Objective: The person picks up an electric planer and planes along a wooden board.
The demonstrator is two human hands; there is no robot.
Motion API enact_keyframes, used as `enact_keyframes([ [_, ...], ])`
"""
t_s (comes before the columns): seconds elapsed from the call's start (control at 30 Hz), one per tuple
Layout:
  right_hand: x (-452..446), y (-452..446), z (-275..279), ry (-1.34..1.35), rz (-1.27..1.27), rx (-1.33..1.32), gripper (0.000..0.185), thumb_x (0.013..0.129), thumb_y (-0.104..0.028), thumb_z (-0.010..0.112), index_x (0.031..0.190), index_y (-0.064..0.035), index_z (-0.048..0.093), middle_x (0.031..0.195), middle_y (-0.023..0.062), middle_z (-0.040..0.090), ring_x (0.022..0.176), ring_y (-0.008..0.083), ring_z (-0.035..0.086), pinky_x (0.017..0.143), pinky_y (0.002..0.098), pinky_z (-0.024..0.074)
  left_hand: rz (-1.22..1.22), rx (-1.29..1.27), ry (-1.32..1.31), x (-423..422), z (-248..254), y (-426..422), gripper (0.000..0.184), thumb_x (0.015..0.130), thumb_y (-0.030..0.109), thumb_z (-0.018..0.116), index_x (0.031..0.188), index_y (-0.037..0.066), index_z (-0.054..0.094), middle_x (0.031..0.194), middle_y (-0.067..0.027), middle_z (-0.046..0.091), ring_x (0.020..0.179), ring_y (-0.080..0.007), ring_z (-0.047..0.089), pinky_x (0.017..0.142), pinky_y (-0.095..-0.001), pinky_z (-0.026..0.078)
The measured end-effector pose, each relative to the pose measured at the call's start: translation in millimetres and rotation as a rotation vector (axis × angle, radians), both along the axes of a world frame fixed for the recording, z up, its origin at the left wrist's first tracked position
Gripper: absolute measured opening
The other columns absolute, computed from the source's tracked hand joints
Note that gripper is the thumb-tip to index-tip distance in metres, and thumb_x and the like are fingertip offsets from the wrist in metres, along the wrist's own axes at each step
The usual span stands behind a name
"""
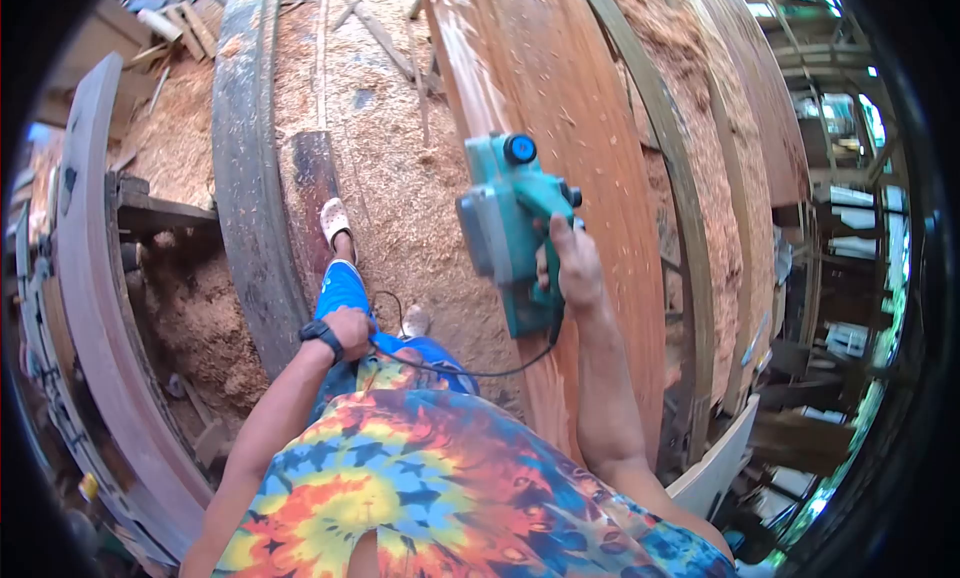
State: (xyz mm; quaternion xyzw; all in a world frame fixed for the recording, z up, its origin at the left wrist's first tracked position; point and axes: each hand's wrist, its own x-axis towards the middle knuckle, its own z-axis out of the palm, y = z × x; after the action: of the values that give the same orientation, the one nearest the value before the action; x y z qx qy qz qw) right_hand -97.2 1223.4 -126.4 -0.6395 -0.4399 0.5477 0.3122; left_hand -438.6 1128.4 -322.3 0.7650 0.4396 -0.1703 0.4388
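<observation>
My right hand (575,263) is wrapped around the rear handle of a teal electric planer (515,228). The planer rests on a long reddish-brown plank (580,108), with a paler, freshly shaved strip along the plank's left side. A dark power cord (480,374) runs from the back of the planer across to my left hand (350,330). That hand is closed beside my blue-clad leg, apparently around the cord, though its fingers are partly hidden. A dark watch sits on the left wrist.
Wood shavings (385,128) cover the ground. A weathered grey beam (245,158) lies left of my feet, and a pale board (90,228) farther left. More timbers (660,128) run along the right. My foot in a light clog (335,220) stands on a dark board.
</observation>
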Motion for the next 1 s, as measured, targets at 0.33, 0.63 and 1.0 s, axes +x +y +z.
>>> enact_keyframes([
  [0.33, 27.6, -182.2, 9.9, 0.093, -0.193, -0.044, 0.043, 0.097, -0.048, 0.061, 0.102, -0.0049, 0.061, 0.067, -0.0023, 0.053, 0.056, 0.0042, 0.048, 0.049, 0.0221, 0.0400, 0.522, 0.522, -0.739, 177.1, 146.6, 41.8, 0.037, 0.088, 0.028, 0.070, 0.113, 0.002, 0.062, 0.084, -0.0167, 0.067, 0.078, -0.0332, 0.066, 0.070, -0.0418, 0.052],
  [0.63, 12.5, -230.0, 21.9, -0.175, -0.126, 0.060, 0.055, 0.089, -0.038, 0.074, 0.122, 0.0039, 0.059, 0.098, 0.0184, 0.073, 0.096, 0.0221, 0.070, 0.081, 0.0358, 0.0539, 0.103, 0.626, -0.501, 232.5, 142.5, 33.8, 0.044, 0.087, 0.048, 0.068, 0.096, 0.006, 0.060, 0.073, -0.0164, 0.065, 0.072, -0.0353, 0.066, 0.065, -0.0452, 0.052],
  [1.0, 31.3, -233.4, 11.5, -0.197, -0.081, 0.063, 0.052, 0.087, -0.035, 0.077, 0.116, 0.0045, 0.060, 0.094, 0.0198, 0.073, 0.090, 0.0228, 0.072, 0.076, 0.0361, 0.0541, -0.319, 0.616, -0.672, 235.5, 121.9, 66.5, 0.035, 0.086, 0.041, 0.067, 0.080, 0.010, 0.054, 0.060, -0.0141, 0.059, 0.057, -0.0362, 0.062, 0.050, -0.0473, 0.047],
])
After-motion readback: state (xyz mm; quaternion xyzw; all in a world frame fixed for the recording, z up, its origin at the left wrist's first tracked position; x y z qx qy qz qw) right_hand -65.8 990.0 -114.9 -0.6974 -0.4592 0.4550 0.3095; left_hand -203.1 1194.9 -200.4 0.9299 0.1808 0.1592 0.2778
